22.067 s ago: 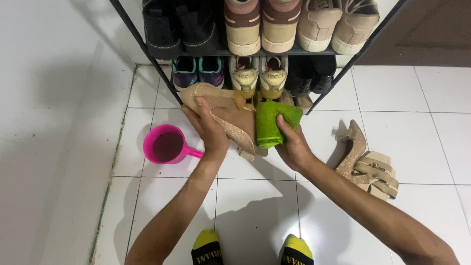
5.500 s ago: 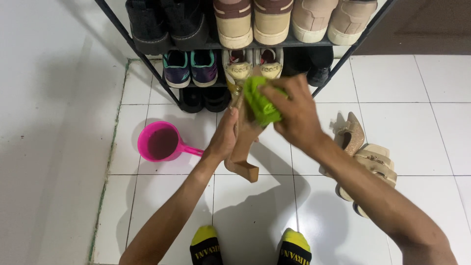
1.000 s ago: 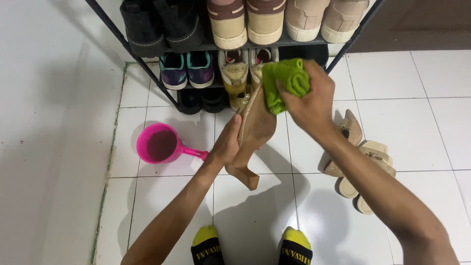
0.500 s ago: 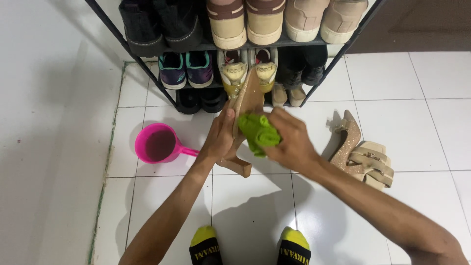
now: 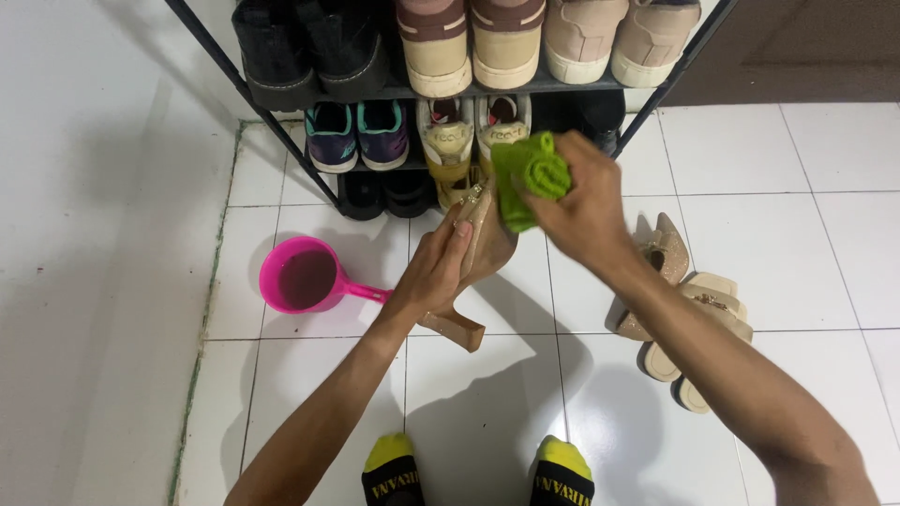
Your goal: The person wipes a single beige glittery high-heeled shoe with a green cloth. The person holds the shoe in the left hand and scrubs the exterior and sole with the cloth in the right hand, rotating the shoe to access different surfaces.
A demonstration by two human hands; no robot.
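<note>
A: What fills the view, from the largest thing down?

B: A black metal shoe rack [image 5: 281, 131] stands on glossy white floor tiles [image 5: 806, 159]. A round pink plastic scoop [image 5: 305, 279] holds dark water.

A: And the hands?

B: The left hand [image 5: 433, 272] is wrapped around a tan, smooth high-heeled shoe [image 5: 473, 272], block heel pointing down, in front of the rack. The right hand [image 5: 586, 211] is closed around a crumpled, fuzzy green cloth [image 5: 527, 176], pressed on the shoe's upper end.
</note>
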